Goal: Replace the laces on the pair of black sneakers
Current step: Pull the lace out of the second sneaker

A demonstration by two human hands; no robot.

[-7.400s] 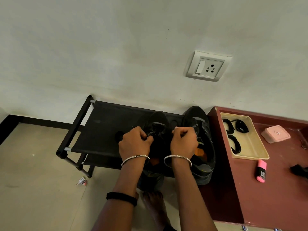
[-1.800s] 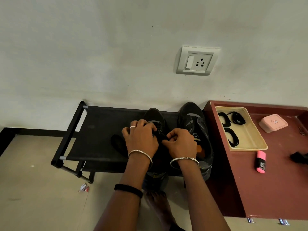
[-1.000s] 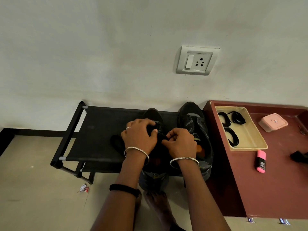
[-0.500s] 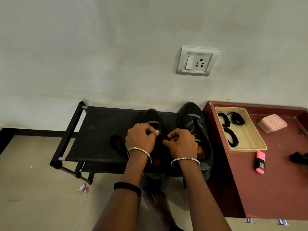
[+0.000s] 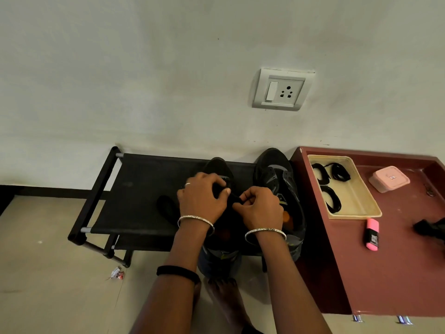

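Spread forward since half a second ago: fingers of the left hand [image 5: 201, 201], now curled over the front of the black sneaker [image 5: 218, 165] on the black fabric shoe rack [image 5: 144, 189], grip clenched around it. Right hand [image 5: 261, 208] bent at the wrist, grip pinching a thin black lace [image 5: 232, 197] between thumb and forefinger. Second black grey-trimmed sneaker [image 5: 274, 169] just beside, on the right.

Black rack [image 5: 144, 189] bearing two black sneakers [image 5: 274, 169], maroon table [image 5: 397, 261] with beige tray [image 5: 354, 189], pink box [image 5: 389, 178], pink highlighter [image 5: 372, 233]
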